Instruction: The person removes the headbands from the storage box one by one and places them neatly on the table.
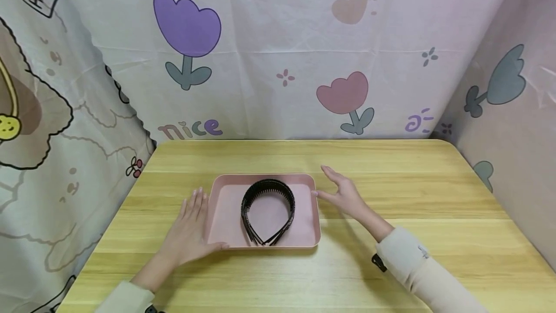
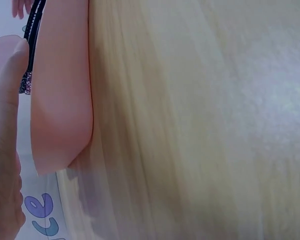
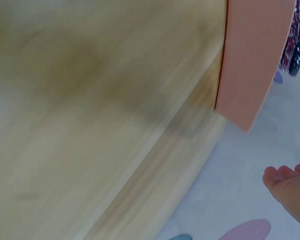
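At the lower centre of the head view, found a pink tray (image 1: 307, 214) set flat on a wood-grain table (image 1: 391, 173). Inside, noted black headbands (image 1: 268, 186) — toothed, overlapping, arched toward the top of the frame, ends crossing near the lower rim; cannot tell the exact count. Left of the tray, observed the left hand (image 1: 189, 232) with fingers straight along the left wall, thumb extended to the lower rim. Right of the tray, observed the right hand (image 1: 346, 197) spread, digits parted, one tip at the right rim — cannot tell whether touching. Across the upper frame, recorded a printed cloth (image 1: 260, 23).
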A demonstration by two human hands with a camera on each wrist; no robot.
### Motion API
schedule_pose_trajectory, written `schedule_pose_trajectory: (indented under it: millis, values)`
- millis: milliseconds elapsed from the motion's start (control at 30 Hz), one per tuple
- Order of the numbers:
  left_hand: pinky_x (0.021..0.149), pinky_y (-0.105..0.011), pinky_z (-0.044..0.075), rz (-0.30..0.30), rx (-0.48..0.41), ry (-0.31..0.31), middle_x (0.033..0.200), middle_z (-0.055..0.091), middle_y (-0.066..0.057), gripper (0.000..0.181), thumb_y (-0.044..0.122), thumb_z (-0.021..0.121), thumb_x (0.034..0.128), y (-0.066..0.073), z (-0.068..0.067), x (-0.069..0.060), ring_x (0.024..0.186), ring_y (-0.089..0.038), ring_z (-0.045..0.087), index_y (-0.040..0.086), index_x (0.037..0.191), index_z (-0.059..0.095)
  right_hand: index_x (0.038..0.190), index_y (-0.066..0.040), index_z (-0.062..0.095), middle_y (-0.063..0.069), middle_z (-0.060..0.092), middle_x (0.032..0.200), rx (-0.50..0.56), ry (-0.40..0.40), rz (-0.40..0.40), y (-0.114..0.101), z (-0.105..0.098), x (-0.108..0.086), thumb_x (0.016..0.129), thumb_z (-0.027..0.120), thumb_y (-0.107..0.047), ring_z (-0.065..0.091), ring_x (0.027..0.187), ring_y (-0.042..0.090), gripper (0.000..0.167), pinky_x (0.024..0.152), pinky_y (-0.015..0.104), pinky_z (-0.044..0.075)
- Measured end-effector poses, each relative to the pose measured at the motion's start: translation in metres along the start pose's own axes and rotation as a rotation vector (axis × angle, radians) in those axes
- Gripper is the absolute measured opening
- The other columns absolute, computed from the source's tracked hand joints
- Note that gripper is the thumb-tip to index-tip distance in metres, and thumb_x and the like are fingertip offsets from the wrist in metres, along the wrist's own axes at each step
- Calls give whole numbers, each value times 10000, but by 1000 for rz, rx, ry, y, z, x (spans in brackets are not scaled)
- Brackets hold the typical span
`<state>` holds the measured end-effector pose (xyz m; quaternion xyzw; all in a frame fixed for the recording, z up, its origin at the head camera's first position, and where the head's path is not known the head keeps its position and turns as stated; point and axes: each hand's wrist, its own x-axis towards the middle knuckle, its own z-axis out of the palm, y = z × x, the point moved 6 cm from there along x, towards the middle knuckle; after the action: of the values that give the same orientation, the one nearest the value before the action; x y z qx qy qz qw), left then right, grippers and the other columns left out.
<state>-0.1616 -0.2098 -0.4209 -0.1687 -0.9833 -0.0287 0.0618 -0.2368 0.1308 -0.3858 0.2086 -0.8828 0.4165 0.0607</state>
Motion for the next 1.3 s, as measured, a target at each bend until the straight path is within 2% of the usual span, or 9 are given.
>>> schedule_pose_trajectory:
  millis: [167,267,400,567,633,733,900,1100,1300]
  values:
    - [1153,-546,164,2,-9,-14,1506,109,-314,1240,776,540,665,-1,3,-2,1428,-394,56,-136,1419,170,1280,99,489,282,483,1313,33,38,-54,-12,13,10,782,729,-165,473,1224,415,613,1015,490,415]
    - [1152,-546,165,-2,-33,-27,1515,76,-302,1235,765,545,673,-1,5,-4,1434,-377,19,-126,1429,143,1226,77,555,268,567,1229,39,60,-117,-20,20,14,790,722,-247,586,1107,371,568,940,452,500]
    - [1153,-544,161,1,-43,-29,1512,78,-306,1216,747,551,688,-1,6,-5,1430,-387,28,-132,1425,146,1181,75,590,240,648,1110,46,36,-154,-27,35,20,799,711,-260,645,939,329,523,821,410,560]
    - [1175,-341,-122,-8,-54,-32,1503,106,-320,1200,724,566,693,-2,8,-7,1426,-398,61,-136,1422,154,1183,72,592,207,679,1045,31,-47,-131,-32,55,28,805,702,-152,653,897,296,452,766,348,575]
    - [1118,-222,-199,-9,-57,-30,1503,109,-320,1199,723,565,695,-2,9,-8,1427,-394,61,-132,1425,149,1173,54,608,183,689,972,10,-51,-143,-35,58,30,804,703,-137,646,834,251,426,713,282,571]
    - [1083,-166,-222,-5,-54,-23,1502,116,-321,1198,727,560,697,-2,9,-7,1424,-398,79,-127,1428,144,1142,37,634,127,671,821,-29,-32,-178,-38,60,32,795,707,-121,613,714,183,388,625,192,536]
    - [1074,-151,-219,-14,-65,-29,1507,107,-312,1198,728,561,698,-2,9,-5,1413,-412,127,-116,1434,135,1062,40,670,60,590,676,-52,-4,-215,-40,62,34,782,710,-81,572,623,143,308,559,155,490]
    - [1070,-148,-213,-25,-73,-40,1509,103,-310,1189,725,567,698,-2,10,-6,1404,-431,140,-120,1429,159,1037,52,680,53,582,625,-61,-7,-218,-37,67,37,774,704,-49,486,567,74,283,508,125,414]
    - [1073,-153,-206,-29,-77,-43,1508,105,-307,1181,727,562,703,-1,9,-6,1401,-435,144,-125,1423,175,998,-6,705,14,542,564,-68,-12,-216,-37,68,39,781,691,-44,400,534,10,221,485,129,359]
